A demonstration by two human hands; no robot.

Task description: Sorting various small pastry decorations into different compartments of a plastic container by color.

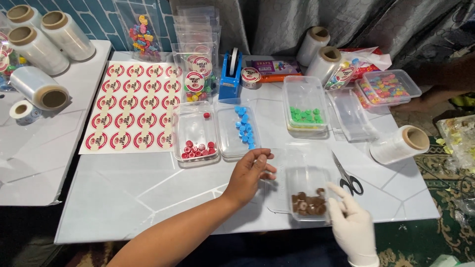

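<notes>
Centrally, near the table's (148, 198) front edge, a clear plastic tray (308, 193) holds a small heap of brown round candies (309, 203); the bare left hand (250, 174) hovers just left of it, fingers curled together, thumb meeting fingertips as if pinching something small, though what it pinches, if anything, cannot be told. To the right, the white-gloved right hand (352, 225) rests at the tray's near right corner, fingers loosely open, index finger extended toward the candies, holding nothing. Black-handled scissors (347, 177) lie just right of the tray. Farther back stand three similar trays: one with red candies (198, 148), one with blue candies (245, 126), one with green candies (306, 115). A sheet of round red-and-white stickers (136, 106) lies at left, a blue tape dispenser (230, 74) beyond. By appearance, the tray is light, thin and flexible, best gripped at its rim; the candies look small, hard and smooth, apt to slip or roll, best taken singly between fingertips
</notes>
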